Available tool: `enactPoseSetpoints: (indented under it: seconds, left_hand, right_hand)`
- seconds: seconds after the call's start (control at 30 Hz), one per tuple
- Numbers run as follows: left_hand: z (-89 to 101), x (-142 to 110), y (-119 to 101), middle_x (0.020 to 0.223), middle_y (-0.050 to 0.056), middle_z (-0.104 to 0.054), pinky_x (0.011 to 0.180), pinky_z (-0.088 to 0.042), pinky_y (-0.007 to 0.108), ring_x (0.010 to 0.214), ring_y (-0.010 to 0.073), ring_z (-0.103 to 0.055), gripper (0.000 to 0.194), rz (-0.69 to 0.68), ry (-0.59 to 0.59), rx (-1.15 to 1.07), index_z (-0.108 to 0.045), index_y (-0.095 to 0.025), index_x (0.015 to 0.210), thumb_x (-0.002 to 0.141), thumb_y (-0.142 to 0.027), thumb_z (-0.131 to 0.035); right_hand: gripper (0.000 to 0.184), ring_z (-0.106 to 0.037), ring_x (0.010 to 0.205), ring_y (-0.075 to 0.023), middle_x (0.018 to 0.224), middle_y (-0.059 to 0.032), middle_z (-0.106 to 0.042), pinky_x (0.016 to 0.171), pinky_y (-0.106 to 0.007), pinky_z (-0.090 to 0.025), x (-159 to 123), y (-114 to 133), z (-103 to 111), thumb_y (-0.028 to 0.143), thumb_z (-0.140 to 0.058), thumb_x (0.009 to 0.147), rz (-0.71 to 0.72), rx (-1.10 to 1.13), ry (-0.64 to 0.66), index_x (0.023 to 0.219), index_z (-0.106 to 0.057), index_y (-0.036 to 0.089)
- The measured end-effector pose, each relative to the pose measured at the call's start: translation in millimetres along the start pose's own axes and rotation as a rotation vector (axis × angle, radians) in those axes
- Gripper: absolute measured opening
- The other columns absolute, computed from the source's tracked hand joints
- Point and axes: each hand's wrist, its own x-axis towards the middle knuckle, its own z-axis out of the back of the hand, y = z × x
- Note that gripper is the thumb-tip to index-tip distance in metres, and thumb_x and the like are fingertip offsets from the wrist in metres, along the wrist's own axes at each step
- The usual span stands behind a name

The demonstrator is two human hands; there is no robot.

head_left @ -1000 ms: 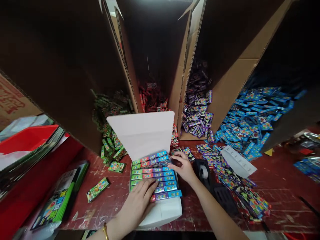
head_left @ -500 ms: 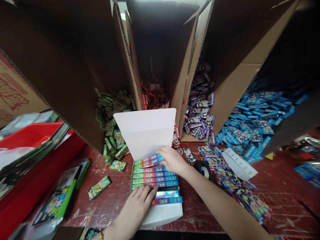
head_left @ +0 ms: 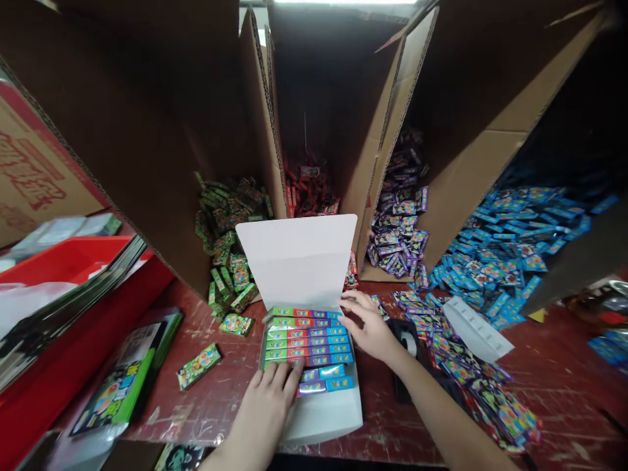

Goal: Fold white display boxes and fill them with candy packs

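Observation:
A white cardboard box [head_left: 324, 418] lies in front of me, its lid [head_left: 299, 261] raised at the back. Inside are several rows of small candy packs [head_left: 309, 342], running green, red, purple and blue from left to right. My left hand [head_left: 275, 396] lies open over the near rows, fingertips resting on the packs and covering the left ends of the nearest ones. At the box's back right corner is my right hand [head_left: 370, 329], its fingers apart and slightly bent, touching or close to the blue ends. I see nothing held in it.
Tall cartons behind hold heaps of green packs [head_left: 235, 216], red packs [head_left: 311, 186], purple packs [head_left: 400, 235] and blue packs [head_left: 495, 261]. A white card strip [head_left: 478, 330] lies on loose packs at right. A black tape dispenser [head_left: 407, 340] stands beside my right forearm. Red bin [head_left: 88, 261] at left.
My right hand has moved right, from above the back row to the box's right edge. The back packs, tilted before, now lie level in line with the others. My left hand stays on the near rows.

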Motion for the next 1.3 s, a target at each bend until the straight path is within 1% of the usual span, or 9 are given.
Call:
enactPoseSetpoints:
  seconds: [0.1,0.2,0.3,0.4,0.53,0.63,0.73,1.03,1.3]
  left_hand:
    - [-6.5,4,-11,0.107,0.009,-0.065,0.077,-0.052,0.038,0.092,0.0246,-0.061,0.066,-0.028,-0.1,0.073,-0.041,-0.021,0.139,0.078,0.0,-0.052]
    - [-13.3,11,-15,0.119,0.01,-0.06,0.087,-0.049,0.039,0.102,0.0246,-0.058,0.067,-0.135,-0.231,0.067,-0.038,-0.025,0.141,0.079,-0.003,-0.054]
    - [-6.5,23,3,0.14,0.016,-0.043,0.1,-0.04,0.049,0.126,0.0337,-0.042,0.062,-0.212,-0.312,-0.032,-0.036,-0.019,0.142,0.087,-0.037,-0.058]
    - [10.1,46,35,0.149,0.02,-0.028,0.107,-0.03,0.056,0.136,0.0373,-0.027,0.074,-0.124,-0.301,-0.107,-0.03,-0.013,0.143,0.087,-0.059,-0.047]
    - [22.9,82,61,0.119,0.014,-0.058,0.1,-0.038,0.044,0.111,0.0276,-0.051,0.048,-0.107,-0.134,-0.063,-0.046,-0.012,0.132,0.091,-0.039,-0.051]
    - [23.3,98,62,0.105,0.011,-0.062,0.089,-0.041,0.039,0.098,0.0257,-0.055,0.039,-0.171,-0.025,-0.012,-0.053,-0.011,0.123,0.089,-0.029,-0.057]
    - [20.3,102,60,0.104,0.009,-0.061,0.083,-0.04,0.036,0.095,0.024,-0.055,0.028,-0.176,-0.038,-0.038,-0.057,-0.012,0.114,0.09,-0.027,-0.055]
    - [27.6,100,52,0.106,0.009,-0.061,0.079,-0.04,0.038,0.097,0.0252,-0.055,0.03,-0.124,-0.062,-0.101,-0.055,-0.015,0.12,0.091,-0.023,-0.052]
    - [4.0,100,64,0.116,0.013,-0.061,0.091,-0.045,0.042,0.107,0.0254,-0.056,0.037,-0.061,-0.039,-0.269,-0.051,-0.013,0.123,0.095,-0.036,-0.044]
  right_hand:
    - [0.024,-0.058,0.103,-0.0189,0.111,-0.0075,-0.061,0.091,-0.034,-0.048,-17,15,17,0.031,-0.05,0.091,-0.039,0.19,0.001,0.11,-0.063,0.023]
    - [0.024,-0.06,0.103,-0.0178,0.11,-0.0069,-0.062,0.091,-0.031,-0.049,-43,24,20,0.035,-0.05,0.092,-0.097,0.183,0.056,0.109,-0.063,0.023]
    - [0.047,-0.048,0.125,-0.0238,0.134,-0.01,-0.051,0.104,-0.04,-0.042,-75,23,4,0.038,-0.062,0.084,-0.093,-0.019,0.103,0.129,-0.051,0.025]
    - [0.076,-0.026,0.14,-0.0313,0.153,-0.0095,-0.029,0.11,-0.054,-0.032,-100,18,-25,0.029,-0.07,0.077,0.023,-0.328,0.177,0.143,-0.033,0.028]
    - [0.066,-0.031,0.139,-0.0283,0.151,-0.009,-0.034,0.107,-0.057,-0.034,-109,14,-57,0.007,-0.054,0.082,0.139,-0.604,0.142,0.142,-0.034,0.025]
    - [0.061,-0.035,0.136,-0.0268,0.149,-0.0081,-0.037,0.105,-0.055,-0.038,-105,13,-64,0.009,-0.052,0.084,0.153,-0.654,0.098,0.141,-0.037,0.023]
    - [0.06,-0.034,0.138,-0.0262,0.151,-0.0068,-0.034,0.105,-0.052,-0.04,-103,13,-64,0.013,-0.055,0.085,0.156,-0.656,0.101,0.141,-0.036,0.023]
    - [0.063,-0.029,0.14,-0.0269,0.152,-0.0081,-0.031,0.106,-0.049,-0.042,-102,7,-62,0.018,-0.062,0.084,0.16,-0.648,0.128,0.141,-0.036,0.02]
    - [0.068,-0.027,0.141,-0.0274,0.152,-0.0108,-0.031,0.107,-0.05,-0.04,-103,10,-59,0.012,-0.063,0.08,0.137,-0.608,0.147,0.141,-0.036,0.02]
